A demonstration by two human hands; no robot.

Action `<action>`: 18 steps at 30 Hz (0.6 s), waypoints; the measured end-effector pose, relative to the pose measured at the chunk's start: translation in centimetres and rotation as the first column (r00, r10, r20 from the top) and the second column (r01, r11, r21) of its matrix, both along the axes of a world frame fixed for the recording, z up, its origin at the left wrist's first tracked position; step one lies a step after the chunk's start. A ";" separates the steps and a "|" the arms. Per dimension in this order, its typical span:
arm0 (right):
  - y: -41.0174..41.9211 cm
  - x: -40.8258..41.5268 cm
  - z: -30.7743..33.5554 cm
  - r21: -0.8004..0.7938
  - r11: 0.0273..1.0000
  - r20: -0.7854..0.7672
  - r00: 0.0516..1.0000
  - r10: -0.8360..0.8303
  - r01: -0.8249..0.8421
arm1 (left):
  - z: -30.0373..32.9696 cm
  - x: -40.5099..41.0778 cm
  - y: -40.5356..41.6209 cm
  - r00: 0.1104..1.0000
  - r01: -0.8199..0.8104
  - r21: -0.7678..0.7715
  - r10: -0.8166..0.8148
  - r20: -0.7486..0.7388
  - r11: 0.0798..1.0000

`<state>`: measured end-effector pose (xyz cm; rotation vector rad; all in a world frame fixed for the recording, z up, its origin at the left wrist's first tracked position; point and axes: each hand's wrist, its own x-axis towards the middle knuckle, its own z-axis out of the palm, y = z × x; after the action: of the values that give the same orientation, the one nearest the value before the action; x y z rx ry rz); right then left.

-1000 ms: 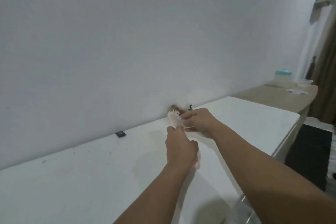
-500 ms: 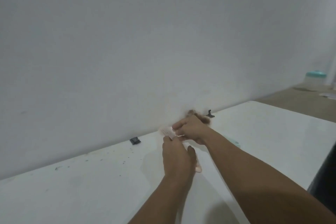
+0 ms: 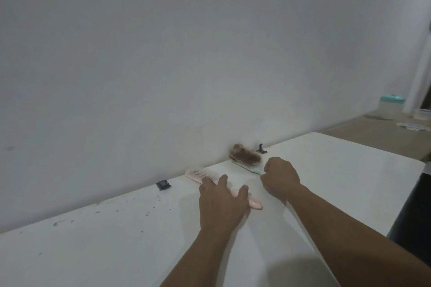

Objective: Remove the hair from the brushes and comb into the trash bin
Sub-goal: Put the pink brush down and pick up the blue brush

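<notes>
Hands first: my left hand (image 3: 221,202) lies spread, fingers open, over the pink brush (image 3: 205,174) on the table (image 3: 116,240), and I can't tell whether it grips. Right hand (image 3: 279,176) curls at the green brush (image 3: 247,161), matted with hair (image 3: 243,154); hold unclear. Two brushes counted, no comb, no bin seen. Next, I judge: pull that clump free.

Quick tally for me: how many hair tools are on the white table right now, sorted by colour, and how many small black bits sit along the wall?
Pink brush: 1, lying under the left hand.
Mint-green brush, loaded with brown hair: 1, by the right hand.
Small black items: 2, a clip and a hook-shaped piece.
Total: 4.
</notes>
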<state>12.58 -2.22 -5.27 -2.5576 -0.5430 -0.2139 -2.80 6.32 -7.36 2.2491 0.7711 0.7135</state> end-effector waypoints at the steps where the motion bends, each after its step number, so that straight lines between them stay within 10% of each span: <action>1: -0.3 0.1 -0.3 0.009 1.000 -0.022 1.000 0.007 -0.007 | -0.1 0.1 0.0 1.000 0.002 0.038 -0.001 -0.027 0.999; 18: -1.9 -3.2 -1.5 0.208 0.969 -0.029 0.989 0.144 -0.135 | -0.4 0.1 -0.5 0.997 0.001 0.197 0.015 -0.081 0.980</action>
<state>9.41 -4.10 -6.73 -2.3083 -0.6462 -0.1556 -2.68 5.80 -7.74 2.4686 0.7772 0.7322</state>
